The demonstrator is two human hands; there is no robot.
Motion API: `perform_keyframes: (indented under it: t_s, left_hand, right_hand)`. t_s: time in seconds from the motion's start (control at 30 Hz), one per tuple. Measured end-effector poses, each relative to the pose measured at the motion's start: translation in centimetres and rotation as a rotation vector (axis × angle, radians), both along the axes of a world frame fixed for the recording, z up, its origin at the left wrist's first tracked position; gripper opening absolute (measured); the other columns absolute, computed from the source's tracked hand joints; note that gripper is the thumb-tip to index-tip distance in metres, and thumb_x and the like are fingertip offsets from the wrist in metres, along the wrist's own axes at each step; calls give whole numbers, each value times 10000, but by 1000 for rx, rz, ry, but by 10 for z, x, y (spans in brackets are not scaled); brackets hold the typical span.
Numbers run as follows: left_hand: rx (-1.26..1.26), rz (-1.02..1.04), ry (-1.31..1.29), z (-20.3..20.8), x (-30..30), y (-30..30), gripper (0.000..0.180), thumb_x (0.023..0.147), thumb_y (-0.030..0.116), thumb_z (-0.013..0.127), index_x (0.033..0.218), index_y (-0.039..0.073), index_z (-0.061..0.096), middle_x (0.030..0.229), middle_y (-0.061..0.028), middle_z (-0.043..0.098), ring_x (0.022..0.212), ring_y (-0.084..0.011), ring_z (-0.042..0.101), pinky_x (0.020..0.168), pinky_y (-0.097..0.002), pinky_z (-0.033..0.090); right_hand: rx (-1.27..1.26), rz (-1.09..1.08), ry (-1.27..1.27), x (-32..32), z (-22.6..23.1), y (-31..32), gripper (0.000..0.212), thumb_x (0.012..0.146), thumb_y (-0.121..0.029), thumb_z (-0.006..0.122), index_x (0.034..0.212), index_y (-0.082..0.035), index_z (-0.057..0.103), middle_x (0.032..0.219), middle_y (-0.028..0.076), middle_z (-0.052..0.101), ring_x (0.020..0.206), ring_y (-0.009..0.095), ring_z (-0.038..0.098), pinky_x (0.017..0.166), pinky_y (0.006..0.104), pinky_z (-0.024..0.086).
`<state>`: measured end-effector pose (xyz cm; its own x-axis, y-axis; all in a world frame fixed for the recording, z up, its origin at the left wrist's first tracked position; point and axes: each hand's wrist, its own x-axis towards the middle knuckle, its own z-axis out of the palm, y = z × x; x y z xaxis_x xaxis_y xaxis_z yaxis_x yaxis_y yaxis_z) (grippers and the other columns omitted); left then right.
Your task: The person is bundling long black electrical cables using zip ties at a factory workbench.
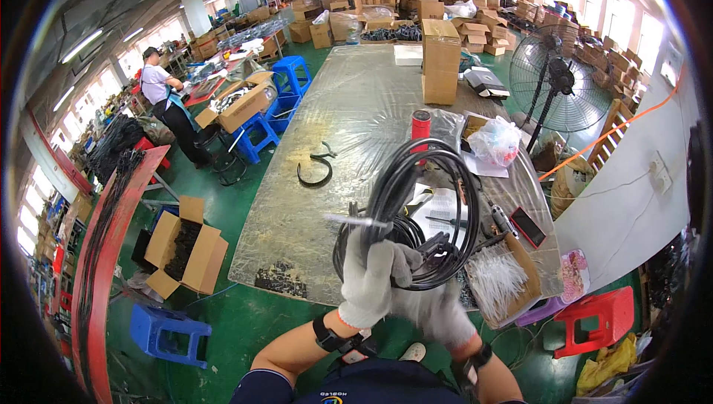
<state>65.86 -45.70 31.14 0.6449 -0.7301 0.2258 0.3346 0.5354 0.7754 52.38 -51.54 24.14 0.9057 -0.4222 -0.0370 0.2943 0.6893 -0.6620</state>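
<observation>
Right of centre, the coil (394, 189) is gripped by the left hand (369, 274); the right hand (434, 311) is blurred, its hold cannot be told. The coil could be sprung open by a slack grip.

Free tabletop (286, 218) left, can (421, 125) behind coil (382, 190)

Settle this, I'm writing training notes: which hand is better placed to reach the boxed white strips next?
Probably the right hand: though blurred, it looks nearer the strips, while the left hand holds the black coil.
</observation>
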Motion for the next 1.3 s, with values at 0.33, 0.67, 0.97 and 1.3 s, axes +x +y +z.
perform_keyframes:
  t_s: [0.33, 0.67, 0.97, 1.3]
  left_hand:
    - [414, -157, -82, -85, 77, 71, 672, 940, 119, 630, 1506, -24, 299, 1269, -176, 622, 1100, -231, 640, 994, -392, 510]
    - [1332, -277, -550, -171, 106, 70, 1055, 866, 590, 672, 1560, -51, 203, 1435, -316, 502, 1331, -412, 521, 1099, -419, 413]
    - [1333, -73, -1050, -125, 162, 17, 1080, 784, 598, 727, 1568, 34, 245, 1495, -294, 429, 1403, -460, 400, 1155, -506, 343]
    - [1001, 16, -1724, -188, 178, -23, 918, 800, 540, 697, 1551, 138, 355, 1595, -184, 334, 1498, -470, 189, 1196, -591, 206]
  right_hand:
    - [-456, -301, 298, 46, 11, -92, 709, 841, -21, 669, 1499, -59, 408, 1195, 85, 641, 1007, 186, 652, 910, 336, 525]
    - [-1654, -108, 1070, 87, -78, -139, 754, 789, -372, 760, 1449, -145, 475, 1286, 225, 612, 1204, 406, 576, 1066, 486, 429]
    - [-1533, -317, 822, 95, -122, -119, 929, 882, -374, 733, 1568, -6, 226, 1541, 298, 352, 1434, 453, 342, 1188, 453, 300]
    - [-1488, -348, 965, 113, -129, -102, 870, 878, -386, 730, 1567, -101, 280, 1526, 254, 387, 1388, 448, 394, 1156, 495, 346]
